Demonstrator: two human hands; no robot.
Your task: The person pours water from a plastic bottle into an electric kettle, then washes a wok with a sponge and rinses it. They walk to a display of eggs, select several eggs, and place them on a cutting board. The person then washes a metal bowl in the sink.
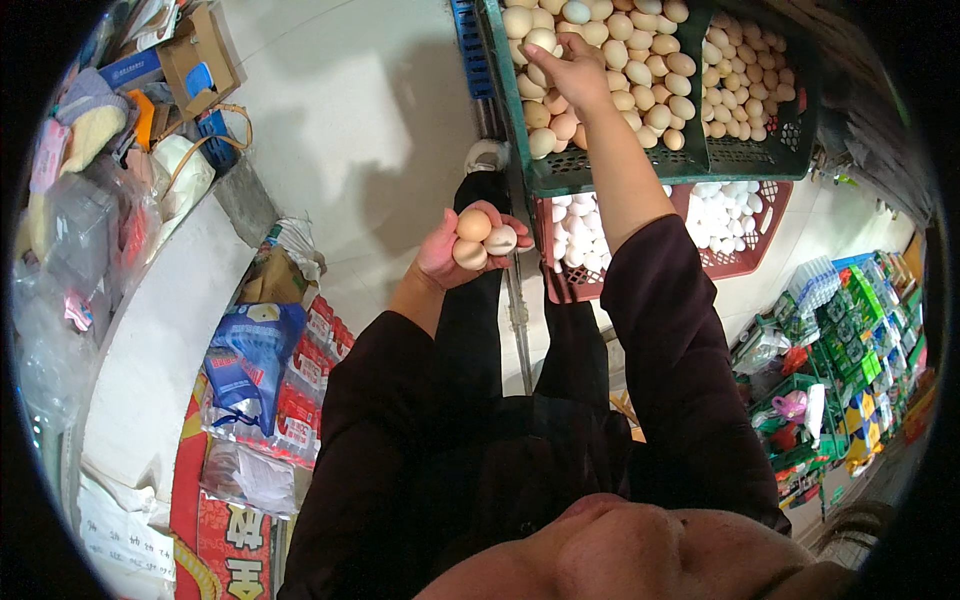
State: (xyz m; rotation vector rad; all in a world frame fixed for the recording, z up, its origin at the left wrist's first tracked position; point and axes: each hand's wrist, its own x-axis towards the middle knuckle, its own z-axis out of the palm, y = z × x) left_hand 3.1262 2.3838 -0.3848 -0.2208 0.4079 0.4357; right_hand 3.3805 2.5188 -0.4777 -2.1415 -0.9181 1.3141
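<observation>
My left hand (pixel 436 251) is palm up and cradles three eggs (pixel 472 225), two brown and one paler, in front of my legs. My right hand (pixel 583 79) reaches into a dark green plastic crate (pixel 615 180) heaped with brown and cream eggs (pixel 641 71). Its thumb and fingers close around a pale egg (pixel 541 40) near the crate's left side. A divider splits this crate, and smaller-looking eggs (pixel 742 82) fill the right part. Under it, a red plastic crate (pixel 757 255) holds white eggs (pixel 581 232); my right forearm covers part of it.
At left, a curved white counter (pixel 165 315) carries plastic bags and an open cardboard box (pixel 199 56). Below it stand wrapped red packs (pixel 300 382) and a blue bag (pixel 255 352). Clear egg trays (pixel 814 285) and green packaged goods (pixel 855 322) are stacked at right.
</observation>
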